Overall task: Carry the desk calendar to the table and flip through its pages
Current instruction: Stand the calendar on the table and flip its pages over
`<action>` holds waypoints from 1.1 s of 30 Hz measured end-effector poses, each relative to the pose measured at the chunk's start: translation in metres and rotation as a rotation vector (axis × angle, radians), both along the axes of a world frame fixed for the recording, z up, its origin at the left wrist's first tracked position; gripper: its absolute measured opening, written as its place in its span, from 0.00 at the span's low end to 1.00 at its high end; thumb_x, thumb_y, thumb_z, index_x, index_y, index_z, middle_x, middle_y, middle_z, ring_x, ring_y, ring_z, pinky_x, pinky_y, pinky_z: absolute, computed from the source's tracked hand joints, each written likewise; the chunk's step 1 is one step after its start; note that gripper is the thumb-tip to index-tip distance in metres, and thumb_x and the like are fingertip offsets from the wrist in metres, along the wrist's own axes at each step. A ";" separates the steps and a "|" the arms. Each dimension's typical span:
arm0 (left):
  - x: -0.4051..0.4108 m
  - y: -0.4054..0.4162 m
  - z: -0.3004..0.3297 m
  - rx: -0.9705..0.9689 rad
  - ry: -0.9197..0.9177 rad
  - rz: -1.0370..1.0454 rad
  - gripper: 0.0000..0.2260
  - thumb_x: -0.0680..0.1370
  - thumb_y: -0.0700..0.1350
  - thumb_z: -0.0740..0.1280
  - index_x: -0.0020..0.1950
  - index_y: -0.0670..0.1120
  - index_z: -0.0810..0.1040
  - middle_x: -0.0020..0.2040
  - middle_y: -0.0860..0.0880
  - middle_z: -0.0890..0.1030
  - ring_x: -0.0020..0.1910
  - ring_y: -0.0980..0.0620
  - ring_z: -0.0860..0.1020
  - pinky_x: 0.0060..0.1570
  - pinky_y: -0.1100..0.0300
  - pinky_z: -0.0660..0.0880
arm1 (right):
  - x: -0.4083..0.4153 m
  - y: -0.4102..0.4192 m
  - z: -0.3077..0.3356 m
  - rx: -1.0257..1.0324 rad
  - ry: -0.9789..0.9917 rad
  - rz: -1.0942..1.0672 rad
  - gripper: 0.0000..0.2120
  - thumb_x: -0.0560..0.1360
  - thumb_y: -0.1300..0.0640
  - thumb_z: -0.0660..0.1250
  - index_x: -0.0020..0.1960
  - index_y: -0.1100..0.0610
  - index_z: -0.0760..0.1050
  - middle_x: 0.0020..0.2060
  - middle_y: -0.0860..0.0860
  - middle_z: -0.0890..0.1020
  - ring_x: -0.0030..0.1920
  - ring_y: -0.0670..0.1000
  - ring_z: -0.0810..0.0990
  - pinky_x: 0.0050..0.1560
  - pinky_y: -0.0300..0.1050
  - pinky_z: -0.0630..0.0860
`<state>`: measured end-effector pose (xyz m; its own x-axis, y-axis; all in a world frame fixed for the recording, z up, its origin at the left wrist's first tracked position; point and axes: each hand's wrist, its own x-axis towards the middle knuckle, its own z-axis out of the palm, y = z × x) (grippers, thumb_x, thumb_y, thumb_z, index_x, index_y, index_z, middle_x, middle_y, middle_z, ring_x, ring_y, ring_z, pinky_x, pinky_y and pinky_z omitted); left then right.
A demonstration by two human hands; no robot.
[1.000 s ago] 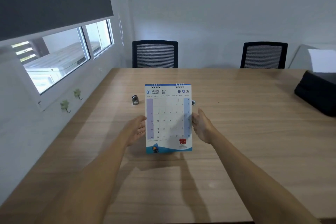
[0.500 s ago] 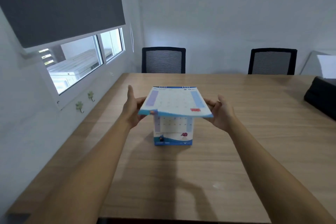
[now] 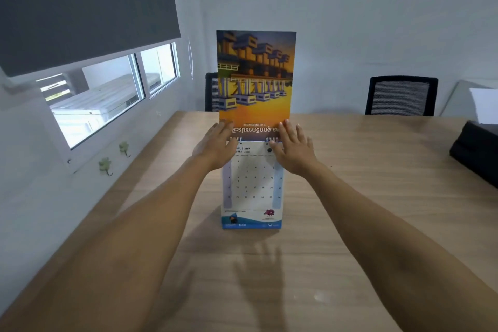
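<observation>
Wood-grain table (image 3: 377, 197) now carrying the desk calendar (image 3: 252, 188), standing upright on its base near the middle of the near half, at about 12 o'clock from the viewpoint. Carrying leg of the task judged complete: base resting on the tabletop, no hand bearing its weight.

Flipping judged under way. One page (image 3: 256, 75) raised vertically above the spiral binding, reverse side showing an upside-down sunset photograph of stilted buildings with inverted script along its lower edge. Beneath it, a month grid exposed, heading partly covered by the hands, numerals too blurred to read with confidence.

Left hand (image 3: 218, 145) at roughly 10 o'clock of the binding, fingers (image 3: 225, 127) extended and loosely spread, tips laid against the lower left of the raised page. Right hand (image 3: 292, 148) at 2 o'clock of the binding, likewise splayed flat, fingertips touching the lower right of the page. Neither hand closed around anything; more a push with open palms than a pinch. Thumb positions hard to make out.

Left to do, as a judgement: tipping this page fully over the back of the stand, then turning the remaining sheets one by one.

Elsewhere: two black mesh chairs (image 3: 401, 96) at 12 to 1 o'clock across the table, a dark bag (image 3: 475, 151) at 3 o'clock, a window (image 3: 107, 94) at 10 o'clock.
</observation>
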<state>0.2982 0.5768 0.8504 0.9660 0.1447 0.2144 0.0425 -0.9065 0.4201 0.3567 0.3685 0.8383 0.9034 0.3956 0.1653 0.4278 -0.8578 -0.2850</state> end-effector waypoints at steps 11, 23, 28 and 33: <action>0.017 0.011 -0.032 0.149 0.103 0.010 0.33 0.79 0.65 0.51 0.80 0.56 0.44 0.81 0.52 0.47 0.80 0.47 0.47 0.76 0.44 0.54 | 0.023 -0.001 -0.024 -0.019 0.014 -0.032 0.30 0.80 0.39 0.42 0.78 0.46 0.38 0.79 0.48 0.42 0.78 0.56 0.36 0.75 0.61 0.37; -0.028 -0.016 -0.121 -0.629 -0.008 0.326 0.37 0.78 0.67 0.48 0.80 0.50 0.42 0.81 0.48 0.52 0.79 0.44 0.56 0.73 0.44 0.58 | -0.014 0.010 -0.091 1.046 0.566 -0.238 0.27 0.77 0.39 0.46 0.72 0.47 0.55 0.76 0.47 0.58 0.76 0.53 0.57 0.76 0.59 0.54; -0.027 -0.014 -0.162 -0.932 0.159 0.170 0.44 0.65 0.81 0.44 0.75 0.59 0.63 0.71 0.53 0.73 0.71 0.49 0.71 0.71 0.42 0.65 | -0.030 0.003 -0.123 1.135 0.845 -0.185 0.21 0.82 0.47 0.41 0.57 0.46 0.72 0.64 0.55 0.76 0.59 0.53 0.73 0.70 0.55 0.65; -0.028 -0.017 -0.169 -1.016 0.286 0.169 0.48 0.61 0.83 0.43 0.77 0.62 0.54 0.77 0.55 0.63 0.77 0.48 0.62 0.73 0.39 0.57 | -0.037 -0.002 -0.127 1.129 0.852 -0.190 0.15 0.79 0.51 0.45 0.55 0.53 0.68 0.54 0.53 0.77 0.50 0.50 0.75 0.59 0.51 0.68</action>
